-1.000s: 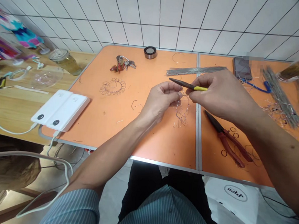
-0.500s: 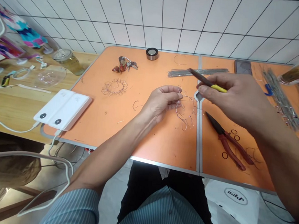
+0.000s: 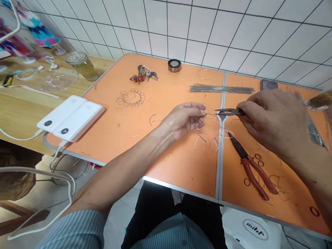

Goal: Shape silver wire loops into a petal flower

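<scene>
My left hand [image 3: 187, 120] pinches a looped wire ring [image 3: 209, 137] made of thin bent wire, held over the orange table. In my right hand [image 3: 270, 111] are small needle-nose pliers [image 3: 229, 112]; their yellow handle is mostly hidden by the fingers. The pliers' tips point left at the wire close to my left fingertips; whether the jaws grip it I cannot tell. Below lie larger pliers with red handles [image 3: 251, 167]. A similar flower-like wire ring [image 3: 131, 98] lies flat on the left part of the table.
A bundle of straight wires [image 3: 222, 89] lies at the back, near a roll of tape [image 3: 174, 65] and keys [image 3: 144, 74]. White power banks [image 3: 71, 118] sit at the left edge. A glass [image 3: 326, 99] stands at the right, small black rings [image 3: 257, 156] by the red pliers.
My right hand has lowered the small pliers and turned them level, bringing their tips to the wire by my left hand. The left hand keeps its hold; the view has shifted slightly.
</scene>
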### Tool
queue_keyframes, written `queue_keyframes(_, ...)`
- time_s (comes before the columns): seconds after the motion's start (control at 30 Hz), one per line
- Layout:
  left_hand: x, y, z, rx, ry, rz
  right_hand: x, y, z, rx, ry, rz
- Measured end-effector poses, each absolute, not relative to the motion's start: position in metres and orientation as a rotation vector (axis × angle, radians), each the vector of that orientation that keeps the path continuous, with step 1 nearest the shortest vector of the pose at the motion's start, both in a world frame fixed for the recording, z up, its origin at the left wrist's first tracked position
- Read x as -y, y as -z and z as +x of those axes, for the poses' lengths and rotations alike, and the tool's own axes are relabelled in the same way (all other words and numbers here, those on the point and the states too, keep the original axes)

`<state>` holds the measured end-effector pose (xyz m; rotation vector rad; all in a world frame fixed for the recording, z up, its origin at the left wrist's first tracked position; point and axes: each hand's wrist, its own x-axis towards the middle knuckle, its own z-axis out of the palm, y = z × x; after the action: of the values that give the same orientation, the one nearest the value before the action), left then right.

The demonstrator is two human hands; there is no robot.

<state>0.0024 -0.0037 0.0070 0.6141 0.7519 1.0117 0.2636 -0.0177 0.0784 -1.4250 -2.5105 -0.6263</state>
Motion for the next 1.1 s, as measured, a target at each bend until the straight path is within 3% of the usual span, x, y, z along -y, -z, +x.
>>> queue_keyframes(0.77,0.005,-0.017,0.005,-0.749,-0.935,0.517,0.018,-0.086,0.254,2.518,0.346,-1.426)
queue_keyframes(0.9,0.008,-0.024,0.007,-0.771,-0.918,0.455,0.010,-0.078,0.261,2.583,0.697,-1.312)
queue_keyframes(1.0,0.010,-0.029,0.007,-0.772,-0.894,0.458,-0.003,-0.066,0.267,2.474,1.091,-0.915)
queue_keyframes(1.1,0.010,-0.030,0.007,-0.774,-0.877,0.470,-0.014,-0.061,0.269,2.318,1.255,-0.604)
